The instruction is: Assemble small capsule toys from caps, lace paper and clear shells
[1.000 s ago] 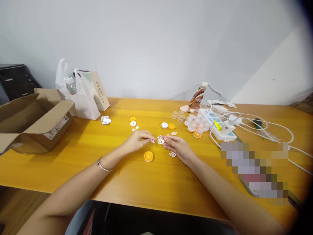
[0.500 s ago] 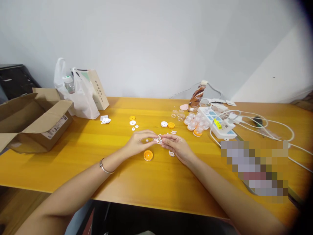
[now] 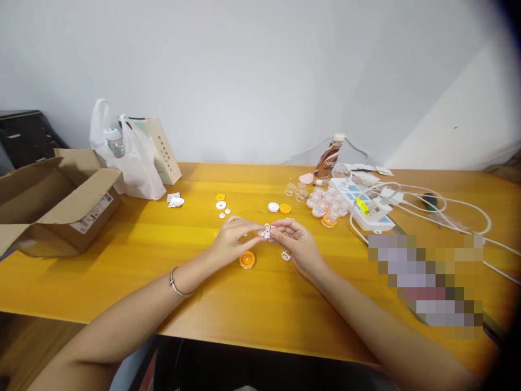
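Note:
Over the middle of the table, my left hand (image 3: 236, 237) and my right hand (image 3: 296, 243) meet at a small white openwork plastic piece (image 3: 266, 231). Fingertips of both hands pinch it from either side. Just below my left hand lies a round orange dish-shaped part (image 3: 247, 259) with a white rim beneath. A flat white cut-out piece (image 3: 285, 256) rests under my right hand. Beyond the hands are a white ring part (image 3: 273, 207) and an orange ring part (image 3: 285, 208), side by side. Fingers partly cover the held piece, so its exact form is hidden.
Clear domes with orange bases (image 3: 328, 203) cluster at right, beside a white power strip (image 3: 362, 203) with looping cables. A brown drink bottle (image 3: 329, 156) stands behind. At left are an open cardboard box (image 3: 89, 206), a white plastic bag (image 3: 140, 168) and crumpled foil (image 3: 176, 201).
Both hands keep their pinch on the white piece, with only slight finger shifts. My right hand has moved slightly, now covering more of the white cut-out piece behind it.

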A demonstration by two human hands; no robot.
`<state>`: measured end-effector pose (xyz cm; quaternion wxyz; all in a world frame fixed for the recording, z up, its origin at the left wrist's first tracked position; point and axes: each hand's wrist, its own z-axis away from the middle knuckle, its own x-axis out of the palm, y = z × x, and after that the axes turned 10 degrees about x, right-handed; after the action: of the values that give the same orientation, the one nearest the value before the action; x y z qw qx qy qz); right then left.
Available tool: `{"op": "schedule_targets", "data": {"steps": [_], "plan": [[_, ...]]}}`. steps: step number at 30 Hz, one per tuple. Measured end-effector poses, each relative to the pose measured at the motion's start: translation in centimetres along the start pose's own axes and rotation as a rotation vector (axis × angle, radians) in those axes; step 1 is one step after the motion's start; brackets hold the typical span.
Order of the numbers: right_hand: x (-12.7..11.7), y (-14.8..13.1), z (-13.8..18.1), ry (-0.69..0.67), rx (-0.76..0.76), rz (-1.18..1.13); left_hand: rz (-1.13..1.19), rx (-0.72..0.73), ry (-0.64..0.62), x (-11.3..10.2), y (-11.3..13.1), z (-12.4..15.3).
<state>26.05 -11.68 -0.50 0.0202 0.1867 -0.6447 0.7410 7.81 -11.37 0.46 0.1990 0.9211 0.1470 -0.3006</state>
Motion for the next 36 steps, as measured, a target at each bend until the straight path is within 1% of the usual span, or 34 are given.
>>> {"op": "schedule_targets", "data": {"steps": [5, 12, 14, 17, 20, 23, 25, 28, 31, 33, 36], "plan": [[0.3, 0.1, 0.3, 0.035, -0.095, 0.027, -0.057, 0.048, 0.023, 0.0, 0.7, -0.2], [1.0, -0.2, 0.7, 0.058, -0.111, 0.110, -0.047, 0.094, 0.015, 0.3, 0.7, 0.0], [1.2, -0.2, 0.8, 0.076, -0.116, 0.115, -0.020, 0.086, 0.016, 0.4, 0.8, 0.1], [1.3, -0.2, 0.9, 0.101, -0.137, 0.116, 0.084, -0.002, 0.029, 0.5, 1.1, 0.0], [1.5, -0.3, 1.1, 0.118, -0.178, 0.140, 0.187, -0.159, 0.041, 0.7, 1.5, -0.2], [1.6, -0.2, 1.3, 0.133, -0.232, 0.184, 0.237, -0.315, 0.048, 0.9, 1.9, -0.5], [1.7, -0.2, 1.4, 0.143, -0.253, 0.209, 0.243, -0.364, 0.066, 1.0, 2.2, -0.6], [1.7, -0.1, 1.5, 0.143, -0.260, 0.215, 0.210, -0.328, 0.081, 1.0, 2.2, -0.7], [1.4, -0.3, 1.3, 0.108, -0.235, 0.189, 0.168, -0.227, 0.085, 0.9, 1.9, -0.7], [1.1, -0.5, 1.0, 0.052, -0.184, 0.183, 0.145, -0.144, 0.080, 0.8, 1.6, -0.6], [0.5, -0.8, 0.6, -0.052, -0.070, 0.201, 0.129, -0.037, 0.048, 0.8, 1.1, -0.5]]}}
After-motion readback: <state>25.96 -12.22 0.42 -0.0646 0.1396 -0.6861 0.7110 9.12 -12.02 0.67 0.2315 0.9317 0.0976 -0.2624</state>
